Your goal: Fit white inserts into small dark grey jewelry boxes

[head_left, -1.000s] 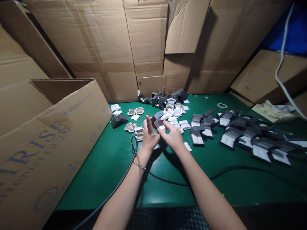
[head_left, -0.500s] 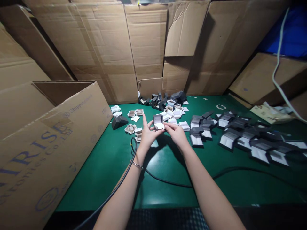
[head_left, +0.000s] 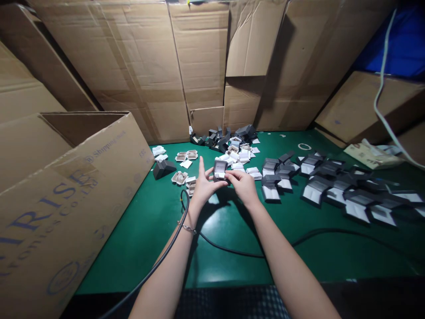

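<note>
In the head view, taking the held box as the centre of the dial and 12 as straight away from the person, the box (head_left: 220,166) sits above the tabletop (head_left: 232,274), lid raised and pale inside turned to the wearer. The left hand (head_left: 207,188) grasps it between thumb and fingers from 8 o'clock, index finger pointing up. The right hand (head_left: 245,186) comes in from 4 o'clock, its fingertips at the near edge by a white piece (head_left: 219,176); whether that grip pinches the piece or only presses on it, I cannot tell. So this box looks partway done, the white piece not clearly seated. At 3 to 4 o'clock, the lined boxes (head_left: 312,193) stand in rows with lids raised and white showing inside; I judge these finished as far as this step goes. What seems left lies the other way: a dark heap (head_left: 219,141) at 12 o'clock and loose white inserts (head_left: 244,156) at 2. Near 9 o'clock lie brownish trays (head_left: 179,178) and, beyond them, a lone dark box (head_left: 164,169), contents hidden. A large carton (head_left: 122,177) fills 8 to 9 o'clock, and a black cable (head_left: 229,252) crosses at 6.
</note>
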Tool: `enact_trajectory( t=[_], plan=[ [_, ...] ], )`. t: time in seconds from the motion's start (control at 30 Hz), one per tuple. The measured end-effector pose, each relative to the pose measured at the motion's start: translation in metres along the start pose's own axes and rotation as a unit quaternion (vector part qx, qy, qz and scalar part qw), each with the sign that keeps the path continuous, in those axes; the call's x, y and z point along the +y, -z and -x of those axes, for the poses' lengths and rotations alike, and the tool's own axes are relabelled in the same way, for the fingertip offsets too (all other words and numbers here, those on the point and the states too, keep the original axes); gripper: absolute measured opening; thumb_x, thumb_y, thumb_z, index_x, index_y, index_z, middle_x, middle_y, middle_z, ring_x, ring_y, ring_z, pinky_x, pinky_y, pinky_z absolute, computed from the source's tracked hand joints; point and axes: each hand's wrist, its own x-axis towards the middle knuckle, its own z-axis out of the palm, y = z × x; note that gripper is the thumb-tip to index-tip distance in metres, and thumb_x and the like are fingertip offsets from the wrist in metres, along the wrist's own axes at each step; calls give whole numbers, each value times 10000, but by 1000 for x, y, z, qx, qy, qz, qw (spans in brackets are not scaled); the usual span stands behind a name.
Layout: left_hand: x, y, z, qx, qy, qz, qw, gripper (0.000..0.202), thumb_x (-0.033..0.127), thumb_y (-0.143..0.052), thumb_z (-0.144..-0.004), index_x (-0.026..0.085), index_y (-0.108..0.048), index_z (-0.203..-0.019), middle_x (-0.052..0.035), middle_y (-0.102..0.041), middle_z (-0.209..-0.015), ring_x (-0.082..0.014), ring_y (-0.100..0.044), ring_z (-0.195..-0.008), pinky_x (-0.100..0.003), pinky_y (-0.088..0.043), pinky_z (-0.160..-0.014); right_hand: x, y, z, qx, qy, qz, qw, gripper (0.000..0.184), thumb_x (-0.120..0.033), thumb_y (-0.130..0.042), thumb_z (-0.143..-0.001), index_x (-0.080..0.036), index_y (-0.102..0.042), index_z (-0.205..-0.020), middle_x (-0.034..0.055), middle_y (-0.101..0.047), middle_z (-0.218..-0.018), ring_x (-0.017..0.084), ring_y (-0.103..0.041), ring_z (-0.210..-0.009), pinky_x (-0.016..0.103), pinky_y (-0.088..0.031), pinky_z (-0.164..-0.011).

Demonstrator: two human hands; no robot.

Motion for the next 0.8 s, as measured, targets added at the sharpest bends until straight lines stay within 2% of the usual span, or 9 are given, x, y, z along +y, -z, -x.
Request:
enact_trajectory(
  t=[0.23,0.47,0.67,0.8],
  plan=[
    [4,3,0,-3,14,32,999,1353,149,-837,-509,376,99,-1460,-149,-502,-1310,-183,-654,-909,-354,-538,-812,-1,2,3,5,69,47,996,168,-335,-614,-756,-207,-719,-724,39,-722,-778,189,-648,-751,310,-491,-734],
    [1,6,-2,-7,10,32,999,1337,171,-837,-537,384,111,-1456,-160,-468,-1336,-173,-652,-905,-344,-540,-810,-1,6,1,-17,63,33,997,157,-334,-636,-733,-200,-711,-704,33,-713,-740,181,-640,-704,301,-492,-698],
    [1,6,-3,-18,6,-7,1000,1347,195,-846,-518,384,100,-1458,-153,-461,-1341,-200,-626,-973,-347,-533,-795,0,2,0,-35,19,-33,999,238,-381,-648,-713,-181,-728,-816,68,-723,-874,200,-655,-803,302,-520,-690],
    [-1,5,-1,-54,-2,-27,998,1314,203,-844,-520,385,48,-1467,-145,-455,-1344,-202,-612,-991,-354,-526,-802,1,0,-1,-78,35,-60,994,245,-363,-655,-721,-204,-742,-886,73,-714,-1001,216,-642,-943,335,-516,-811]
  ],
)
